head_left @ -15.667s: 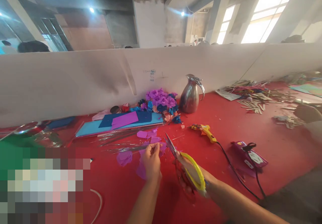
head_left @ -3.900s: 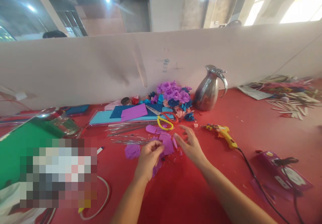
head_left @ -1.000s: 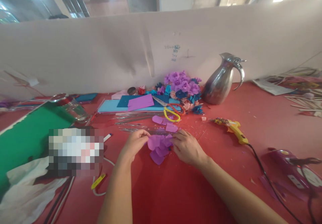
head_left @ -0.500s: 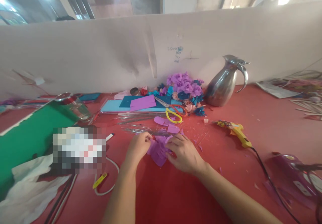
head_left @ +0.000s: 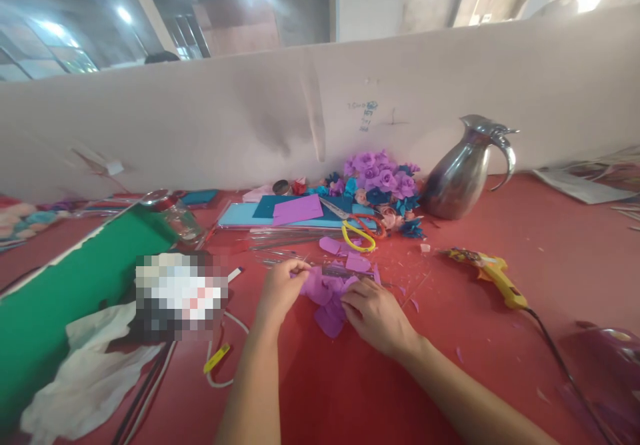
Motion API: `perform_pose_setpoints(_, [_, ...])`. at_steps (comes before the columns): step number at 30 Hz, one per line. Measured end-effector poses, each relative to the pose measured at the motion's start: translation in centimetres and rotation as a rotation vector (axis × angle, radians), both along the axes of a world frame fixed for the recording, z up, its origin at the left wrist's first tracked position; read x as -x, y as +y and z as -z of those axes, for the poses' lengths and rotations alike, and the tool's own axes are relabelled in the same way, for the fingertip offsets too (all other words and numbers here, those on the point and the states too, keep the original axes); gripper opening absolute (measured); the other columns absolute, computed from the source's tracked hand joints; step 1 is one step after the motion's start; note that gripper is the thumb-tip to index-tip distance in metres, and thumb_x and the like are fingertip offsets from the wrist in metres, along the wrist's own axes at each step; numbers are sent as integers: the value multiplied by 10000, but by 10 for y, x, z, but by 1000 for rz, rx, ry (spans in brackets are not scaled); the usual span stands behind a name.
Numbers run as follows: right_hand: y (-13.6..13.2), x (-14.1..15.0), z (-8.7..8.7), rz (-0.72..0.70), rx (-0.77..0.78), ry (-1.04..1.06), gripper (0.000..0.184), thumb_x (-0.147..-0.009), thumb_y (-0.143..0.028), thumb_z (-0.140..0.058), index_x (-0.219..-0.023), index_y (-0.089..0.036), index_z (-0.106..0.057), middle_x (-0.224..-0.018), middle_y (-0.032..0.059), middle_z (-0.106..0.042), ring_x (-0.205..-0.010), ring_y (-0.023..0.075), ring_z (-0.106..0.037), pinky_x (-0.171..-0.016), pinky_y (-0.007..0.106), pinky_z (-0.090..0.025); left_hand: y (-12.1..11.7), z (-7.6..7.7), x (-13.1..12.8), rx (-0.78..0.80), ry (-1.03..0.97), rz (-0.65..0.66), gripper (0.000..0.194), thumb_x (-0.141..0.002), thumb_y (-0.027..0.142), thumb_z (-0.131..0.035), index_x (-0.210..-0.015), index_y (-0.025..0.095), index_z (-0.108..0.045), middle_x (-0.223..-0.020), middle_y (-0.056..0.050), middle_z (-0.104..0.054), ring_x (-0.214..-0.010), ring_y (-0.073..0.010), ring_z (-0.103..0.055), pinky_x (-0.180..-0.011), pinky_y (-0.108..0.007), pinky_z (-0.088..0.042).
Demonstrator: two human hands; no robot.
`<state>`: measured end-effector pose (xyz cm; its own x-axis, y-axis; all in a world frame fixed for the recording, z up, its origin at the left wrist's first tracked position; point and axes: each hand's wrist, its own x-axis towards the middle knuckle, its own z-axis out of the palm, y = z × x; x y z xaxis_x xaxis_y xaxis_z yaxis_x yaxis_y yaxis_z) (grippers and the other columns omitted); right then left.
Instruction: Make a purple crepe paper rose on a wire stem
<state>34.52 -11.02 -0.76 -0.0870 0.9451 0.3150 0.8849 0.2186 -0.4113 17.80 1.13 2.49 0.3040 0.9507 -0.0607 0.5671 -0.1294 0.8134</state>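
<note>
Now the right hand point(head_left: 375, 313), freed of the scissors point(head_left: 348, 218), joins the left hand point(head_left: 281, 291) in pinching purple pieces point(head_left: 331, 319) over the red table point(head_left: 345, 395), so work seems shifted from cutting to handling.

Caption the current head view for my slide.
Left hand and right hand at purple cutouts on a red table, scissors and glue gun nearby.

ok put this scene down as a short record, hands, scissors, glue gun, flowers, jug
left hand: at petals' left edge
right hand: at petals' right edge, curled
petals: purple, between the hands
scissors: blades over blue paper
glue gun: right of the hands
flowers: mostly purple, left of jug
jug: metal, handle at right
</note>
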Motion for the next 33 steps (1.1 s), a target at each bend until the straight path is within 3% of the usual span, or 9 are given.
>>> perform_pose_setpoints(5, [-2,2,0,47,-12,275,138,-843,-178,-536,-914,-210,-650,-913,64,-660,-900,216,-571,-810,345,-449,-8,-10,-6,214,-248,0,153,-640,300,-657,-711,165,-648,-722,-18,-676,-694,-151,-603,-664,-252,-428])
perform_pose_setpoints(9, [2,5,1,135,73,903,375,-817,-344,-592,-1159,-209,-523,-935,53,-649,-811,182,-613,-701,306,-494,-18,-16,-19,350,-369,61,185,-623,297,-701,-735,162,-644,-724,-13,-668,-647,-126,-585,-630,-233,-427])
perform_pose_setpoints(12, [7,2,-4,120,177,1226,273,-775,-392,-612,-951,-186,-582,-746,11,-639,-653,148,-604,-615,273,-484,-26,-17,-30,402,-381,107,228,-602,294,-723,-780,167,-658,-717,-12,-667,-650,-134,-586,-622,-233,-431])
perform_pose_setpoints(14, [9,-4,-11,116,241,1257,186,-740,-358,-627,-768,-178,-589,-629,-12,-613,-546,119,-564,-556,251,-458,-31,-16,-36,392,-366,144,296,-607,310,-726,-867,180,-671,-772,-18,-682,-714,-153,-600,-658,-242,-438])
perform_pose_setpoints(16, [7,-12,-20,110,301,1211,130,-716,-295,-626,-689,-175,-586,-573,-27,-594,-494,98,-531,-509,225,-428,-35,-15,-42,323,-321,175,273,-644,372,-706,-834,178,-681,-813,-30,-683,-770,-172,-602,-695,-255,-437])
perform_pose_setpoints(22, [-21,-40,-32,167,381,1019,47,-691,-157,-574,-662,-166,-611,-530,-57,-567,-462,65,-487,-463,180,-367,-48,-11,-54,405,-285,361,305,-668,407,-680,-881,189,-674,-796,-32,-688,-783,-205,-611,-708,-291,-424])
perform_pose_setpoints(26, [-45,-54,-29,179,416,888,89,-675,-129,-573,-667,-158,-657,-533,-59,-570,-484,66,-474,-478,184,-341,-63,-7,-63,332,-259,448,205,-658,355,-681,-799,206,-697,-866,-29,-692,-863,-206,-598,-781,-294,-414])
perform_pose_setpoints(30, [-54,-55,-32,208,308,1108,77,-685,-215,-649,-738,-164,-673,-656,-24,-642,-603,102,-549,-583,216,-405,-76,-4,-72,374,-274,420,100,-639,284,-667,-664,187,-673,-691,-2,-649,-723,-167,-576,-707,-267,-407])
perform_pose_setpoints(33, [-53,-43,-34,250,231,1351,293,-640,-289,-739,-902,-185,-659,-783,1,-672,-704,132,-592,-648,237,-438,-81,-4,-76,447,-397,287,161,-626,323,-685,-707,187,-655,-683,21,-630,-636,-124,-535,-609,-230,-376])
